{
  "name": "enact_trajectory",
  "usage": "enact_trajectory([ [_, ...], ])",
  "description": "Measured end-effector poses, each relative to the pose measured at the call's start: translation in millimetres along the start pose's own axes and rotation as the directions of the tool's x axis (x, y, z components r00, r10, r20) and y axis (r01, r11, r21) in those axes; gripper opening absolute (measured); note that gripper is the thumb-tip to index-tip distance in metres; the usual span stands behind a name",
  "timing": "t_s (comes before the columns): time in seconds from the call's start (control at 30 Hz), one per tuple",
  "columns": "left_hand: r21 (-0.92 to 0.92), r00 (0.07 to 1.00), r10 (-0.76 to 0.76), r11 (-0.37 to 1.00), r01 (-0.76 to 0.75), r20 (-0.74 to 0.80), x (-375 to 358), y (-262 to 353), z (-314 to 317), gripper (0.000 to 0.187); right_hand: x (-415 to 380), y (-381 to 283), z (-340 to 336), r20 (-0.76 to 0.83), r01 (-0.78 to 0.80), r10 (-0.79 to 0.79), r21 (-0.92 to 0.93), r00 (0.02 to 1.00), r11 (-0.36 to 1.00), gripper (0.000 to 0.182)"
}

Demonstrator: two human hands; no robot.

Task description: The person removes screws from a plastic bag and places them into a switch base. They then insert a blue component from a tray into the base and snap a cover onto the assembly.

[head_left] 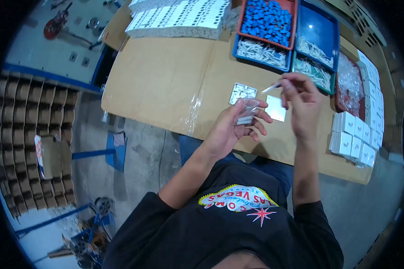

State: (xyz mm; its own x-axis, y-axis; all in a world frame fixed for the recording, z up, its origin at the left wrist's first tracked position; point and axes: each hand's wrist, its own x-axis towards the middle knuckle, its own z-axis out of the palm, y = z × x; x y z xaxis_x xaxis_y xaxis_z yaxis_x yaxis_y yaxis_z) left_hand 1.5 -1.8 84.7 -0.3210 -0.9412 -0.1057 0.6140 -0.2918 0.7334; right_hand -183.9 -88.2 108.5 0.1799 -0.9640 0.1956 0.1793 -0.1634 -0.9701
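Observation:
My left hand (235, 123) holds a small clear plastic bag (248, 110) between thumb and fingers, with short white pieces lying inside it. To its right, my right hand (303, 101) pinches a thin white stick-like piece (271, 87) that points toward the bag. On the cardboard just beyond the hands lies a white card with small dark marks (243, 92). A plain white square card (276, 108) lies between my hands. The exact kind of the white pieces is too small to tell.
Trays stand at the back right: a red tray (294, 22) of blue pieces, blue (316, 24) and green (333, 85) trays with white pieces. A red tray (341, 105) holds clear bags. White boxes (352, 136) line the right edge; printed sheets (177, 22) are stacked at the back.

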Motion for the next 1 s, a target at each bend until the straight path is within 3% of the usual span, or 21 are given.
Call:
enact_trajectory([
  [0.2, -0.015, 1.000, -0.007, 1.000, 0.007, 0.012, -7.3, -8.6, -6.6, 0.063, -9.7, -12.5, 12.4, 0.149, 0.057, -0.058, 0.007, 0.987, 0.998, 0.016],
  [0.27, -0.031, 1.000, -0.017, 0.999, 0.018, 0.015, -9.2, -10.9, -5.8, 0.061, -11.6, -16.3, 17.0, 0.169, 0.096, -0.088, -0.041, 0.982, 0.995, 0.016],
  [0.37, -0.073, 0.999, -0.034, 0.997, 0.036, 0.018, -12.9, -15.1, -5.0, 0.058, -15.1, -19.5, 16.9, 0.308, 0.115, -0.033, -0.252, 0.951, 0.961, 0.014],
  [0.53, -0.037, 0.999, -0.043, 0.998, 0.043, 0.018, -20.0, -16.6, -3.3, 0.062, -18.3, -22.3, 15.5, 0.452, 0.191, -0.030, -0.314, 0.891, 0.930, 0.010],
  [0.67, -0.080, 0.999, -0.013, 0.997, 0.016, 0.043, -24.0, -13.3, -3.5, 0.066, -15.9, -31.3, 18.9, 0.373, 0.174, -0.088, -0.203, 0.924, 0.964, 0.009],
  [0.77, -0.129, 0.997, 0.033, 0.991, -0.023, 0.073, -25.4, -12.6, -5.5, 0.068, -9.7, -37.2, 16.8, 0.221, 0.228, -0.189, -0.163, 0.957, 0.960, 0.009],
  [0.9, -0.097, 0.996, 0.032, 0.995, -0.024, 0.079, -26.7, -10.4, -3.2, 0.067, -14.3, -41.8, 18.4, 0.299, 0.230, -0.117, -0.378, 0.947, 0.897, 0.011],
  [1.0, -0.080, 0.997, 0.031, 0.996, -0.025, 0.073, -25.7, -9.7, -0.5, 0.064, -16.9, -41.1, 25.2, 0.377, 0.232, -0.103, -0.317, 0.920, 0.920, 0.010],
])
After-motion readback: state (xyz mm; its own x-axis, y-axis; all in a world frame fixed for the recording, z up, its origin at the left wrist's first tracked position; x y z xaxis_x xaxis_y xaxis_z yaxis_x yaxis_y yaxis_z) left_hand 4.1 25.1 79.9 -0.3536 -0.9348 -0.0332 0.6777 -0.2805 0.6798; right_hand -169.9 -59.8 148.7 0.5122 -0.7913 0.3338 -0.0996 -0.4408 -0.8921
